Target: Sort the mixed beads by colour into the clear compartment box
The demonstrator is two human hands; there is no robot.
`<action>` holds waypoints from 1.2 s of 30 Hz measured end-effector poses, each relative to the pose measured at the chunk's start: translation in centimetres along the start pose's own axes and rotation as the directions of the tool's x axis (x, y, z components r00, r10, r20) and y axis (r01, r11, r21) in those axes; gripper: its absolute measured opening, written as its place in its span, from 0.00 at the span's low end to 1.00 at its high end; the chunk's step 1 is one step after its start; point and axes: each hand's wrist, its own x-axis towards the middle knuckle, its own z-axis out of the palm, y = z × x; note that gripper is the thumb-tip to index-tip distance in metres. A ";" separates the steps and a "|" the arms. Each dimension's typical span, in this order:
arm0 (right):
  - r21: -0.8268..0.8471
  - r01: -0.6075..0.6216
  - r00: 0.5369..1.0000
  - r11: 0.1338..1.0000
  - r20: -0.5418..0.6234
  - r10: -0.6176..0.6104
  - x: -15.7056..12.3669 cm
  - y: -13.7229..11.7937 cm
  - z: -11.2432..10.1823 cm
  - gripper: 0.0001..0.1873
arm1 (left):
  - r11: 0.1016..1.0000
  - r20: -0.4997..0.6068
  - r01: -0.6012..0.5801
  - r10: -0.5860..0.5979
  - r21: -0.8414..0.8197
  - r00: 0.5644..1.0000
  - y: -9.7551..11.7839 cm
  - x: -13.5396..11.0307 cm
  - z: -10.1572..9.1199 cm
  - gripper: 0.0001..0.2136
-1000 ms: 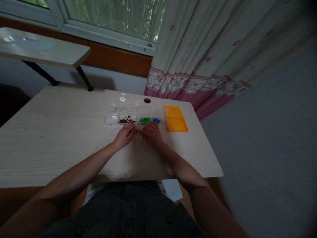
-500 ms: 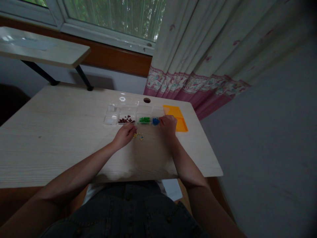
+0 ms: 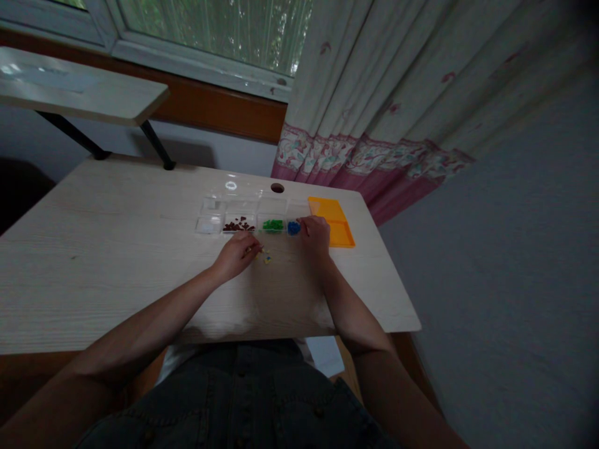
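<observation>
My left hand (image 3: 238, 254) is over the tabletop, its fingers pinched at a few small yellow pieces (image 3: 267, 259) lying in front of the boxes. Whatever sits between those fingertips is too small to name. Close by, my right hand (image 3: 316, 235) has its fingers pressed together at a clear box of blue pieces (image 3: 294, 228); what they hold, if anything, is hidden. Left of the blue ones are a box of green pieces (image 3: 272, 225) and a box of dark brown pieces (image 3: 239, 226). A further clear box (image 3: 209, 224) at the left end shows no coloured pieces.
An orange tray (image 3: 342, 234) lies beyond my right hand. Behind the boxes a round hole (image 3: 277, 188) pierces the table (image 3: 140, 249). A raised shelf (image 3: 126, 103) stands at the back left, and a curtain (image 3: 365, 149) hangs along the back right.
My left hand's fingers have shifted slightly right, covering part of the yellow pieces. My right hand has edged a little left over the blue pieces.
</observation>
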 end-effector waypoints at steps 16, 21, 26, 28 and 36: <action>0.061 0.088 0.992 0.994 -0.095 -0.082 -0.4 -0.4 0.6 0.15 | 0.955 0.241 -0.195 0.139 0.225 0.960 0.6 -0.4 0.4 0.13; 0.070 0.073 0.994 0.995 -0.081 -0.068 -0.3 -0.4 0.6 0.15 | 0.950 0.247 -0.191 0.129 0.245 0.960 0.4 -0.3 0.0 0.11; 0.077 0.086 0.994 0.993 -0.073 -0.080 -0.3 -0.6 0.4 0.15 | 0.956 0.248 -0.181 0.122 0.229 0.961 0.2 -0.3 -0.3 0.10; 0.077 0.093 0.993 0.993 -0.080 -0.087 -0.3 -0.6 0.4 0.15 | 0.960 0.241 -0.162 0.105 0.230 0.965 0.1 -0.3 -0.4 0.11; 0.064 0.117 0.991 0.991 -0.069 -0.113 -0.4 -0.7 0.5 0.15 | 0.951 0.207 -0.151 0.096 0.270 0.974 0.1 -0.2 0.1 0.09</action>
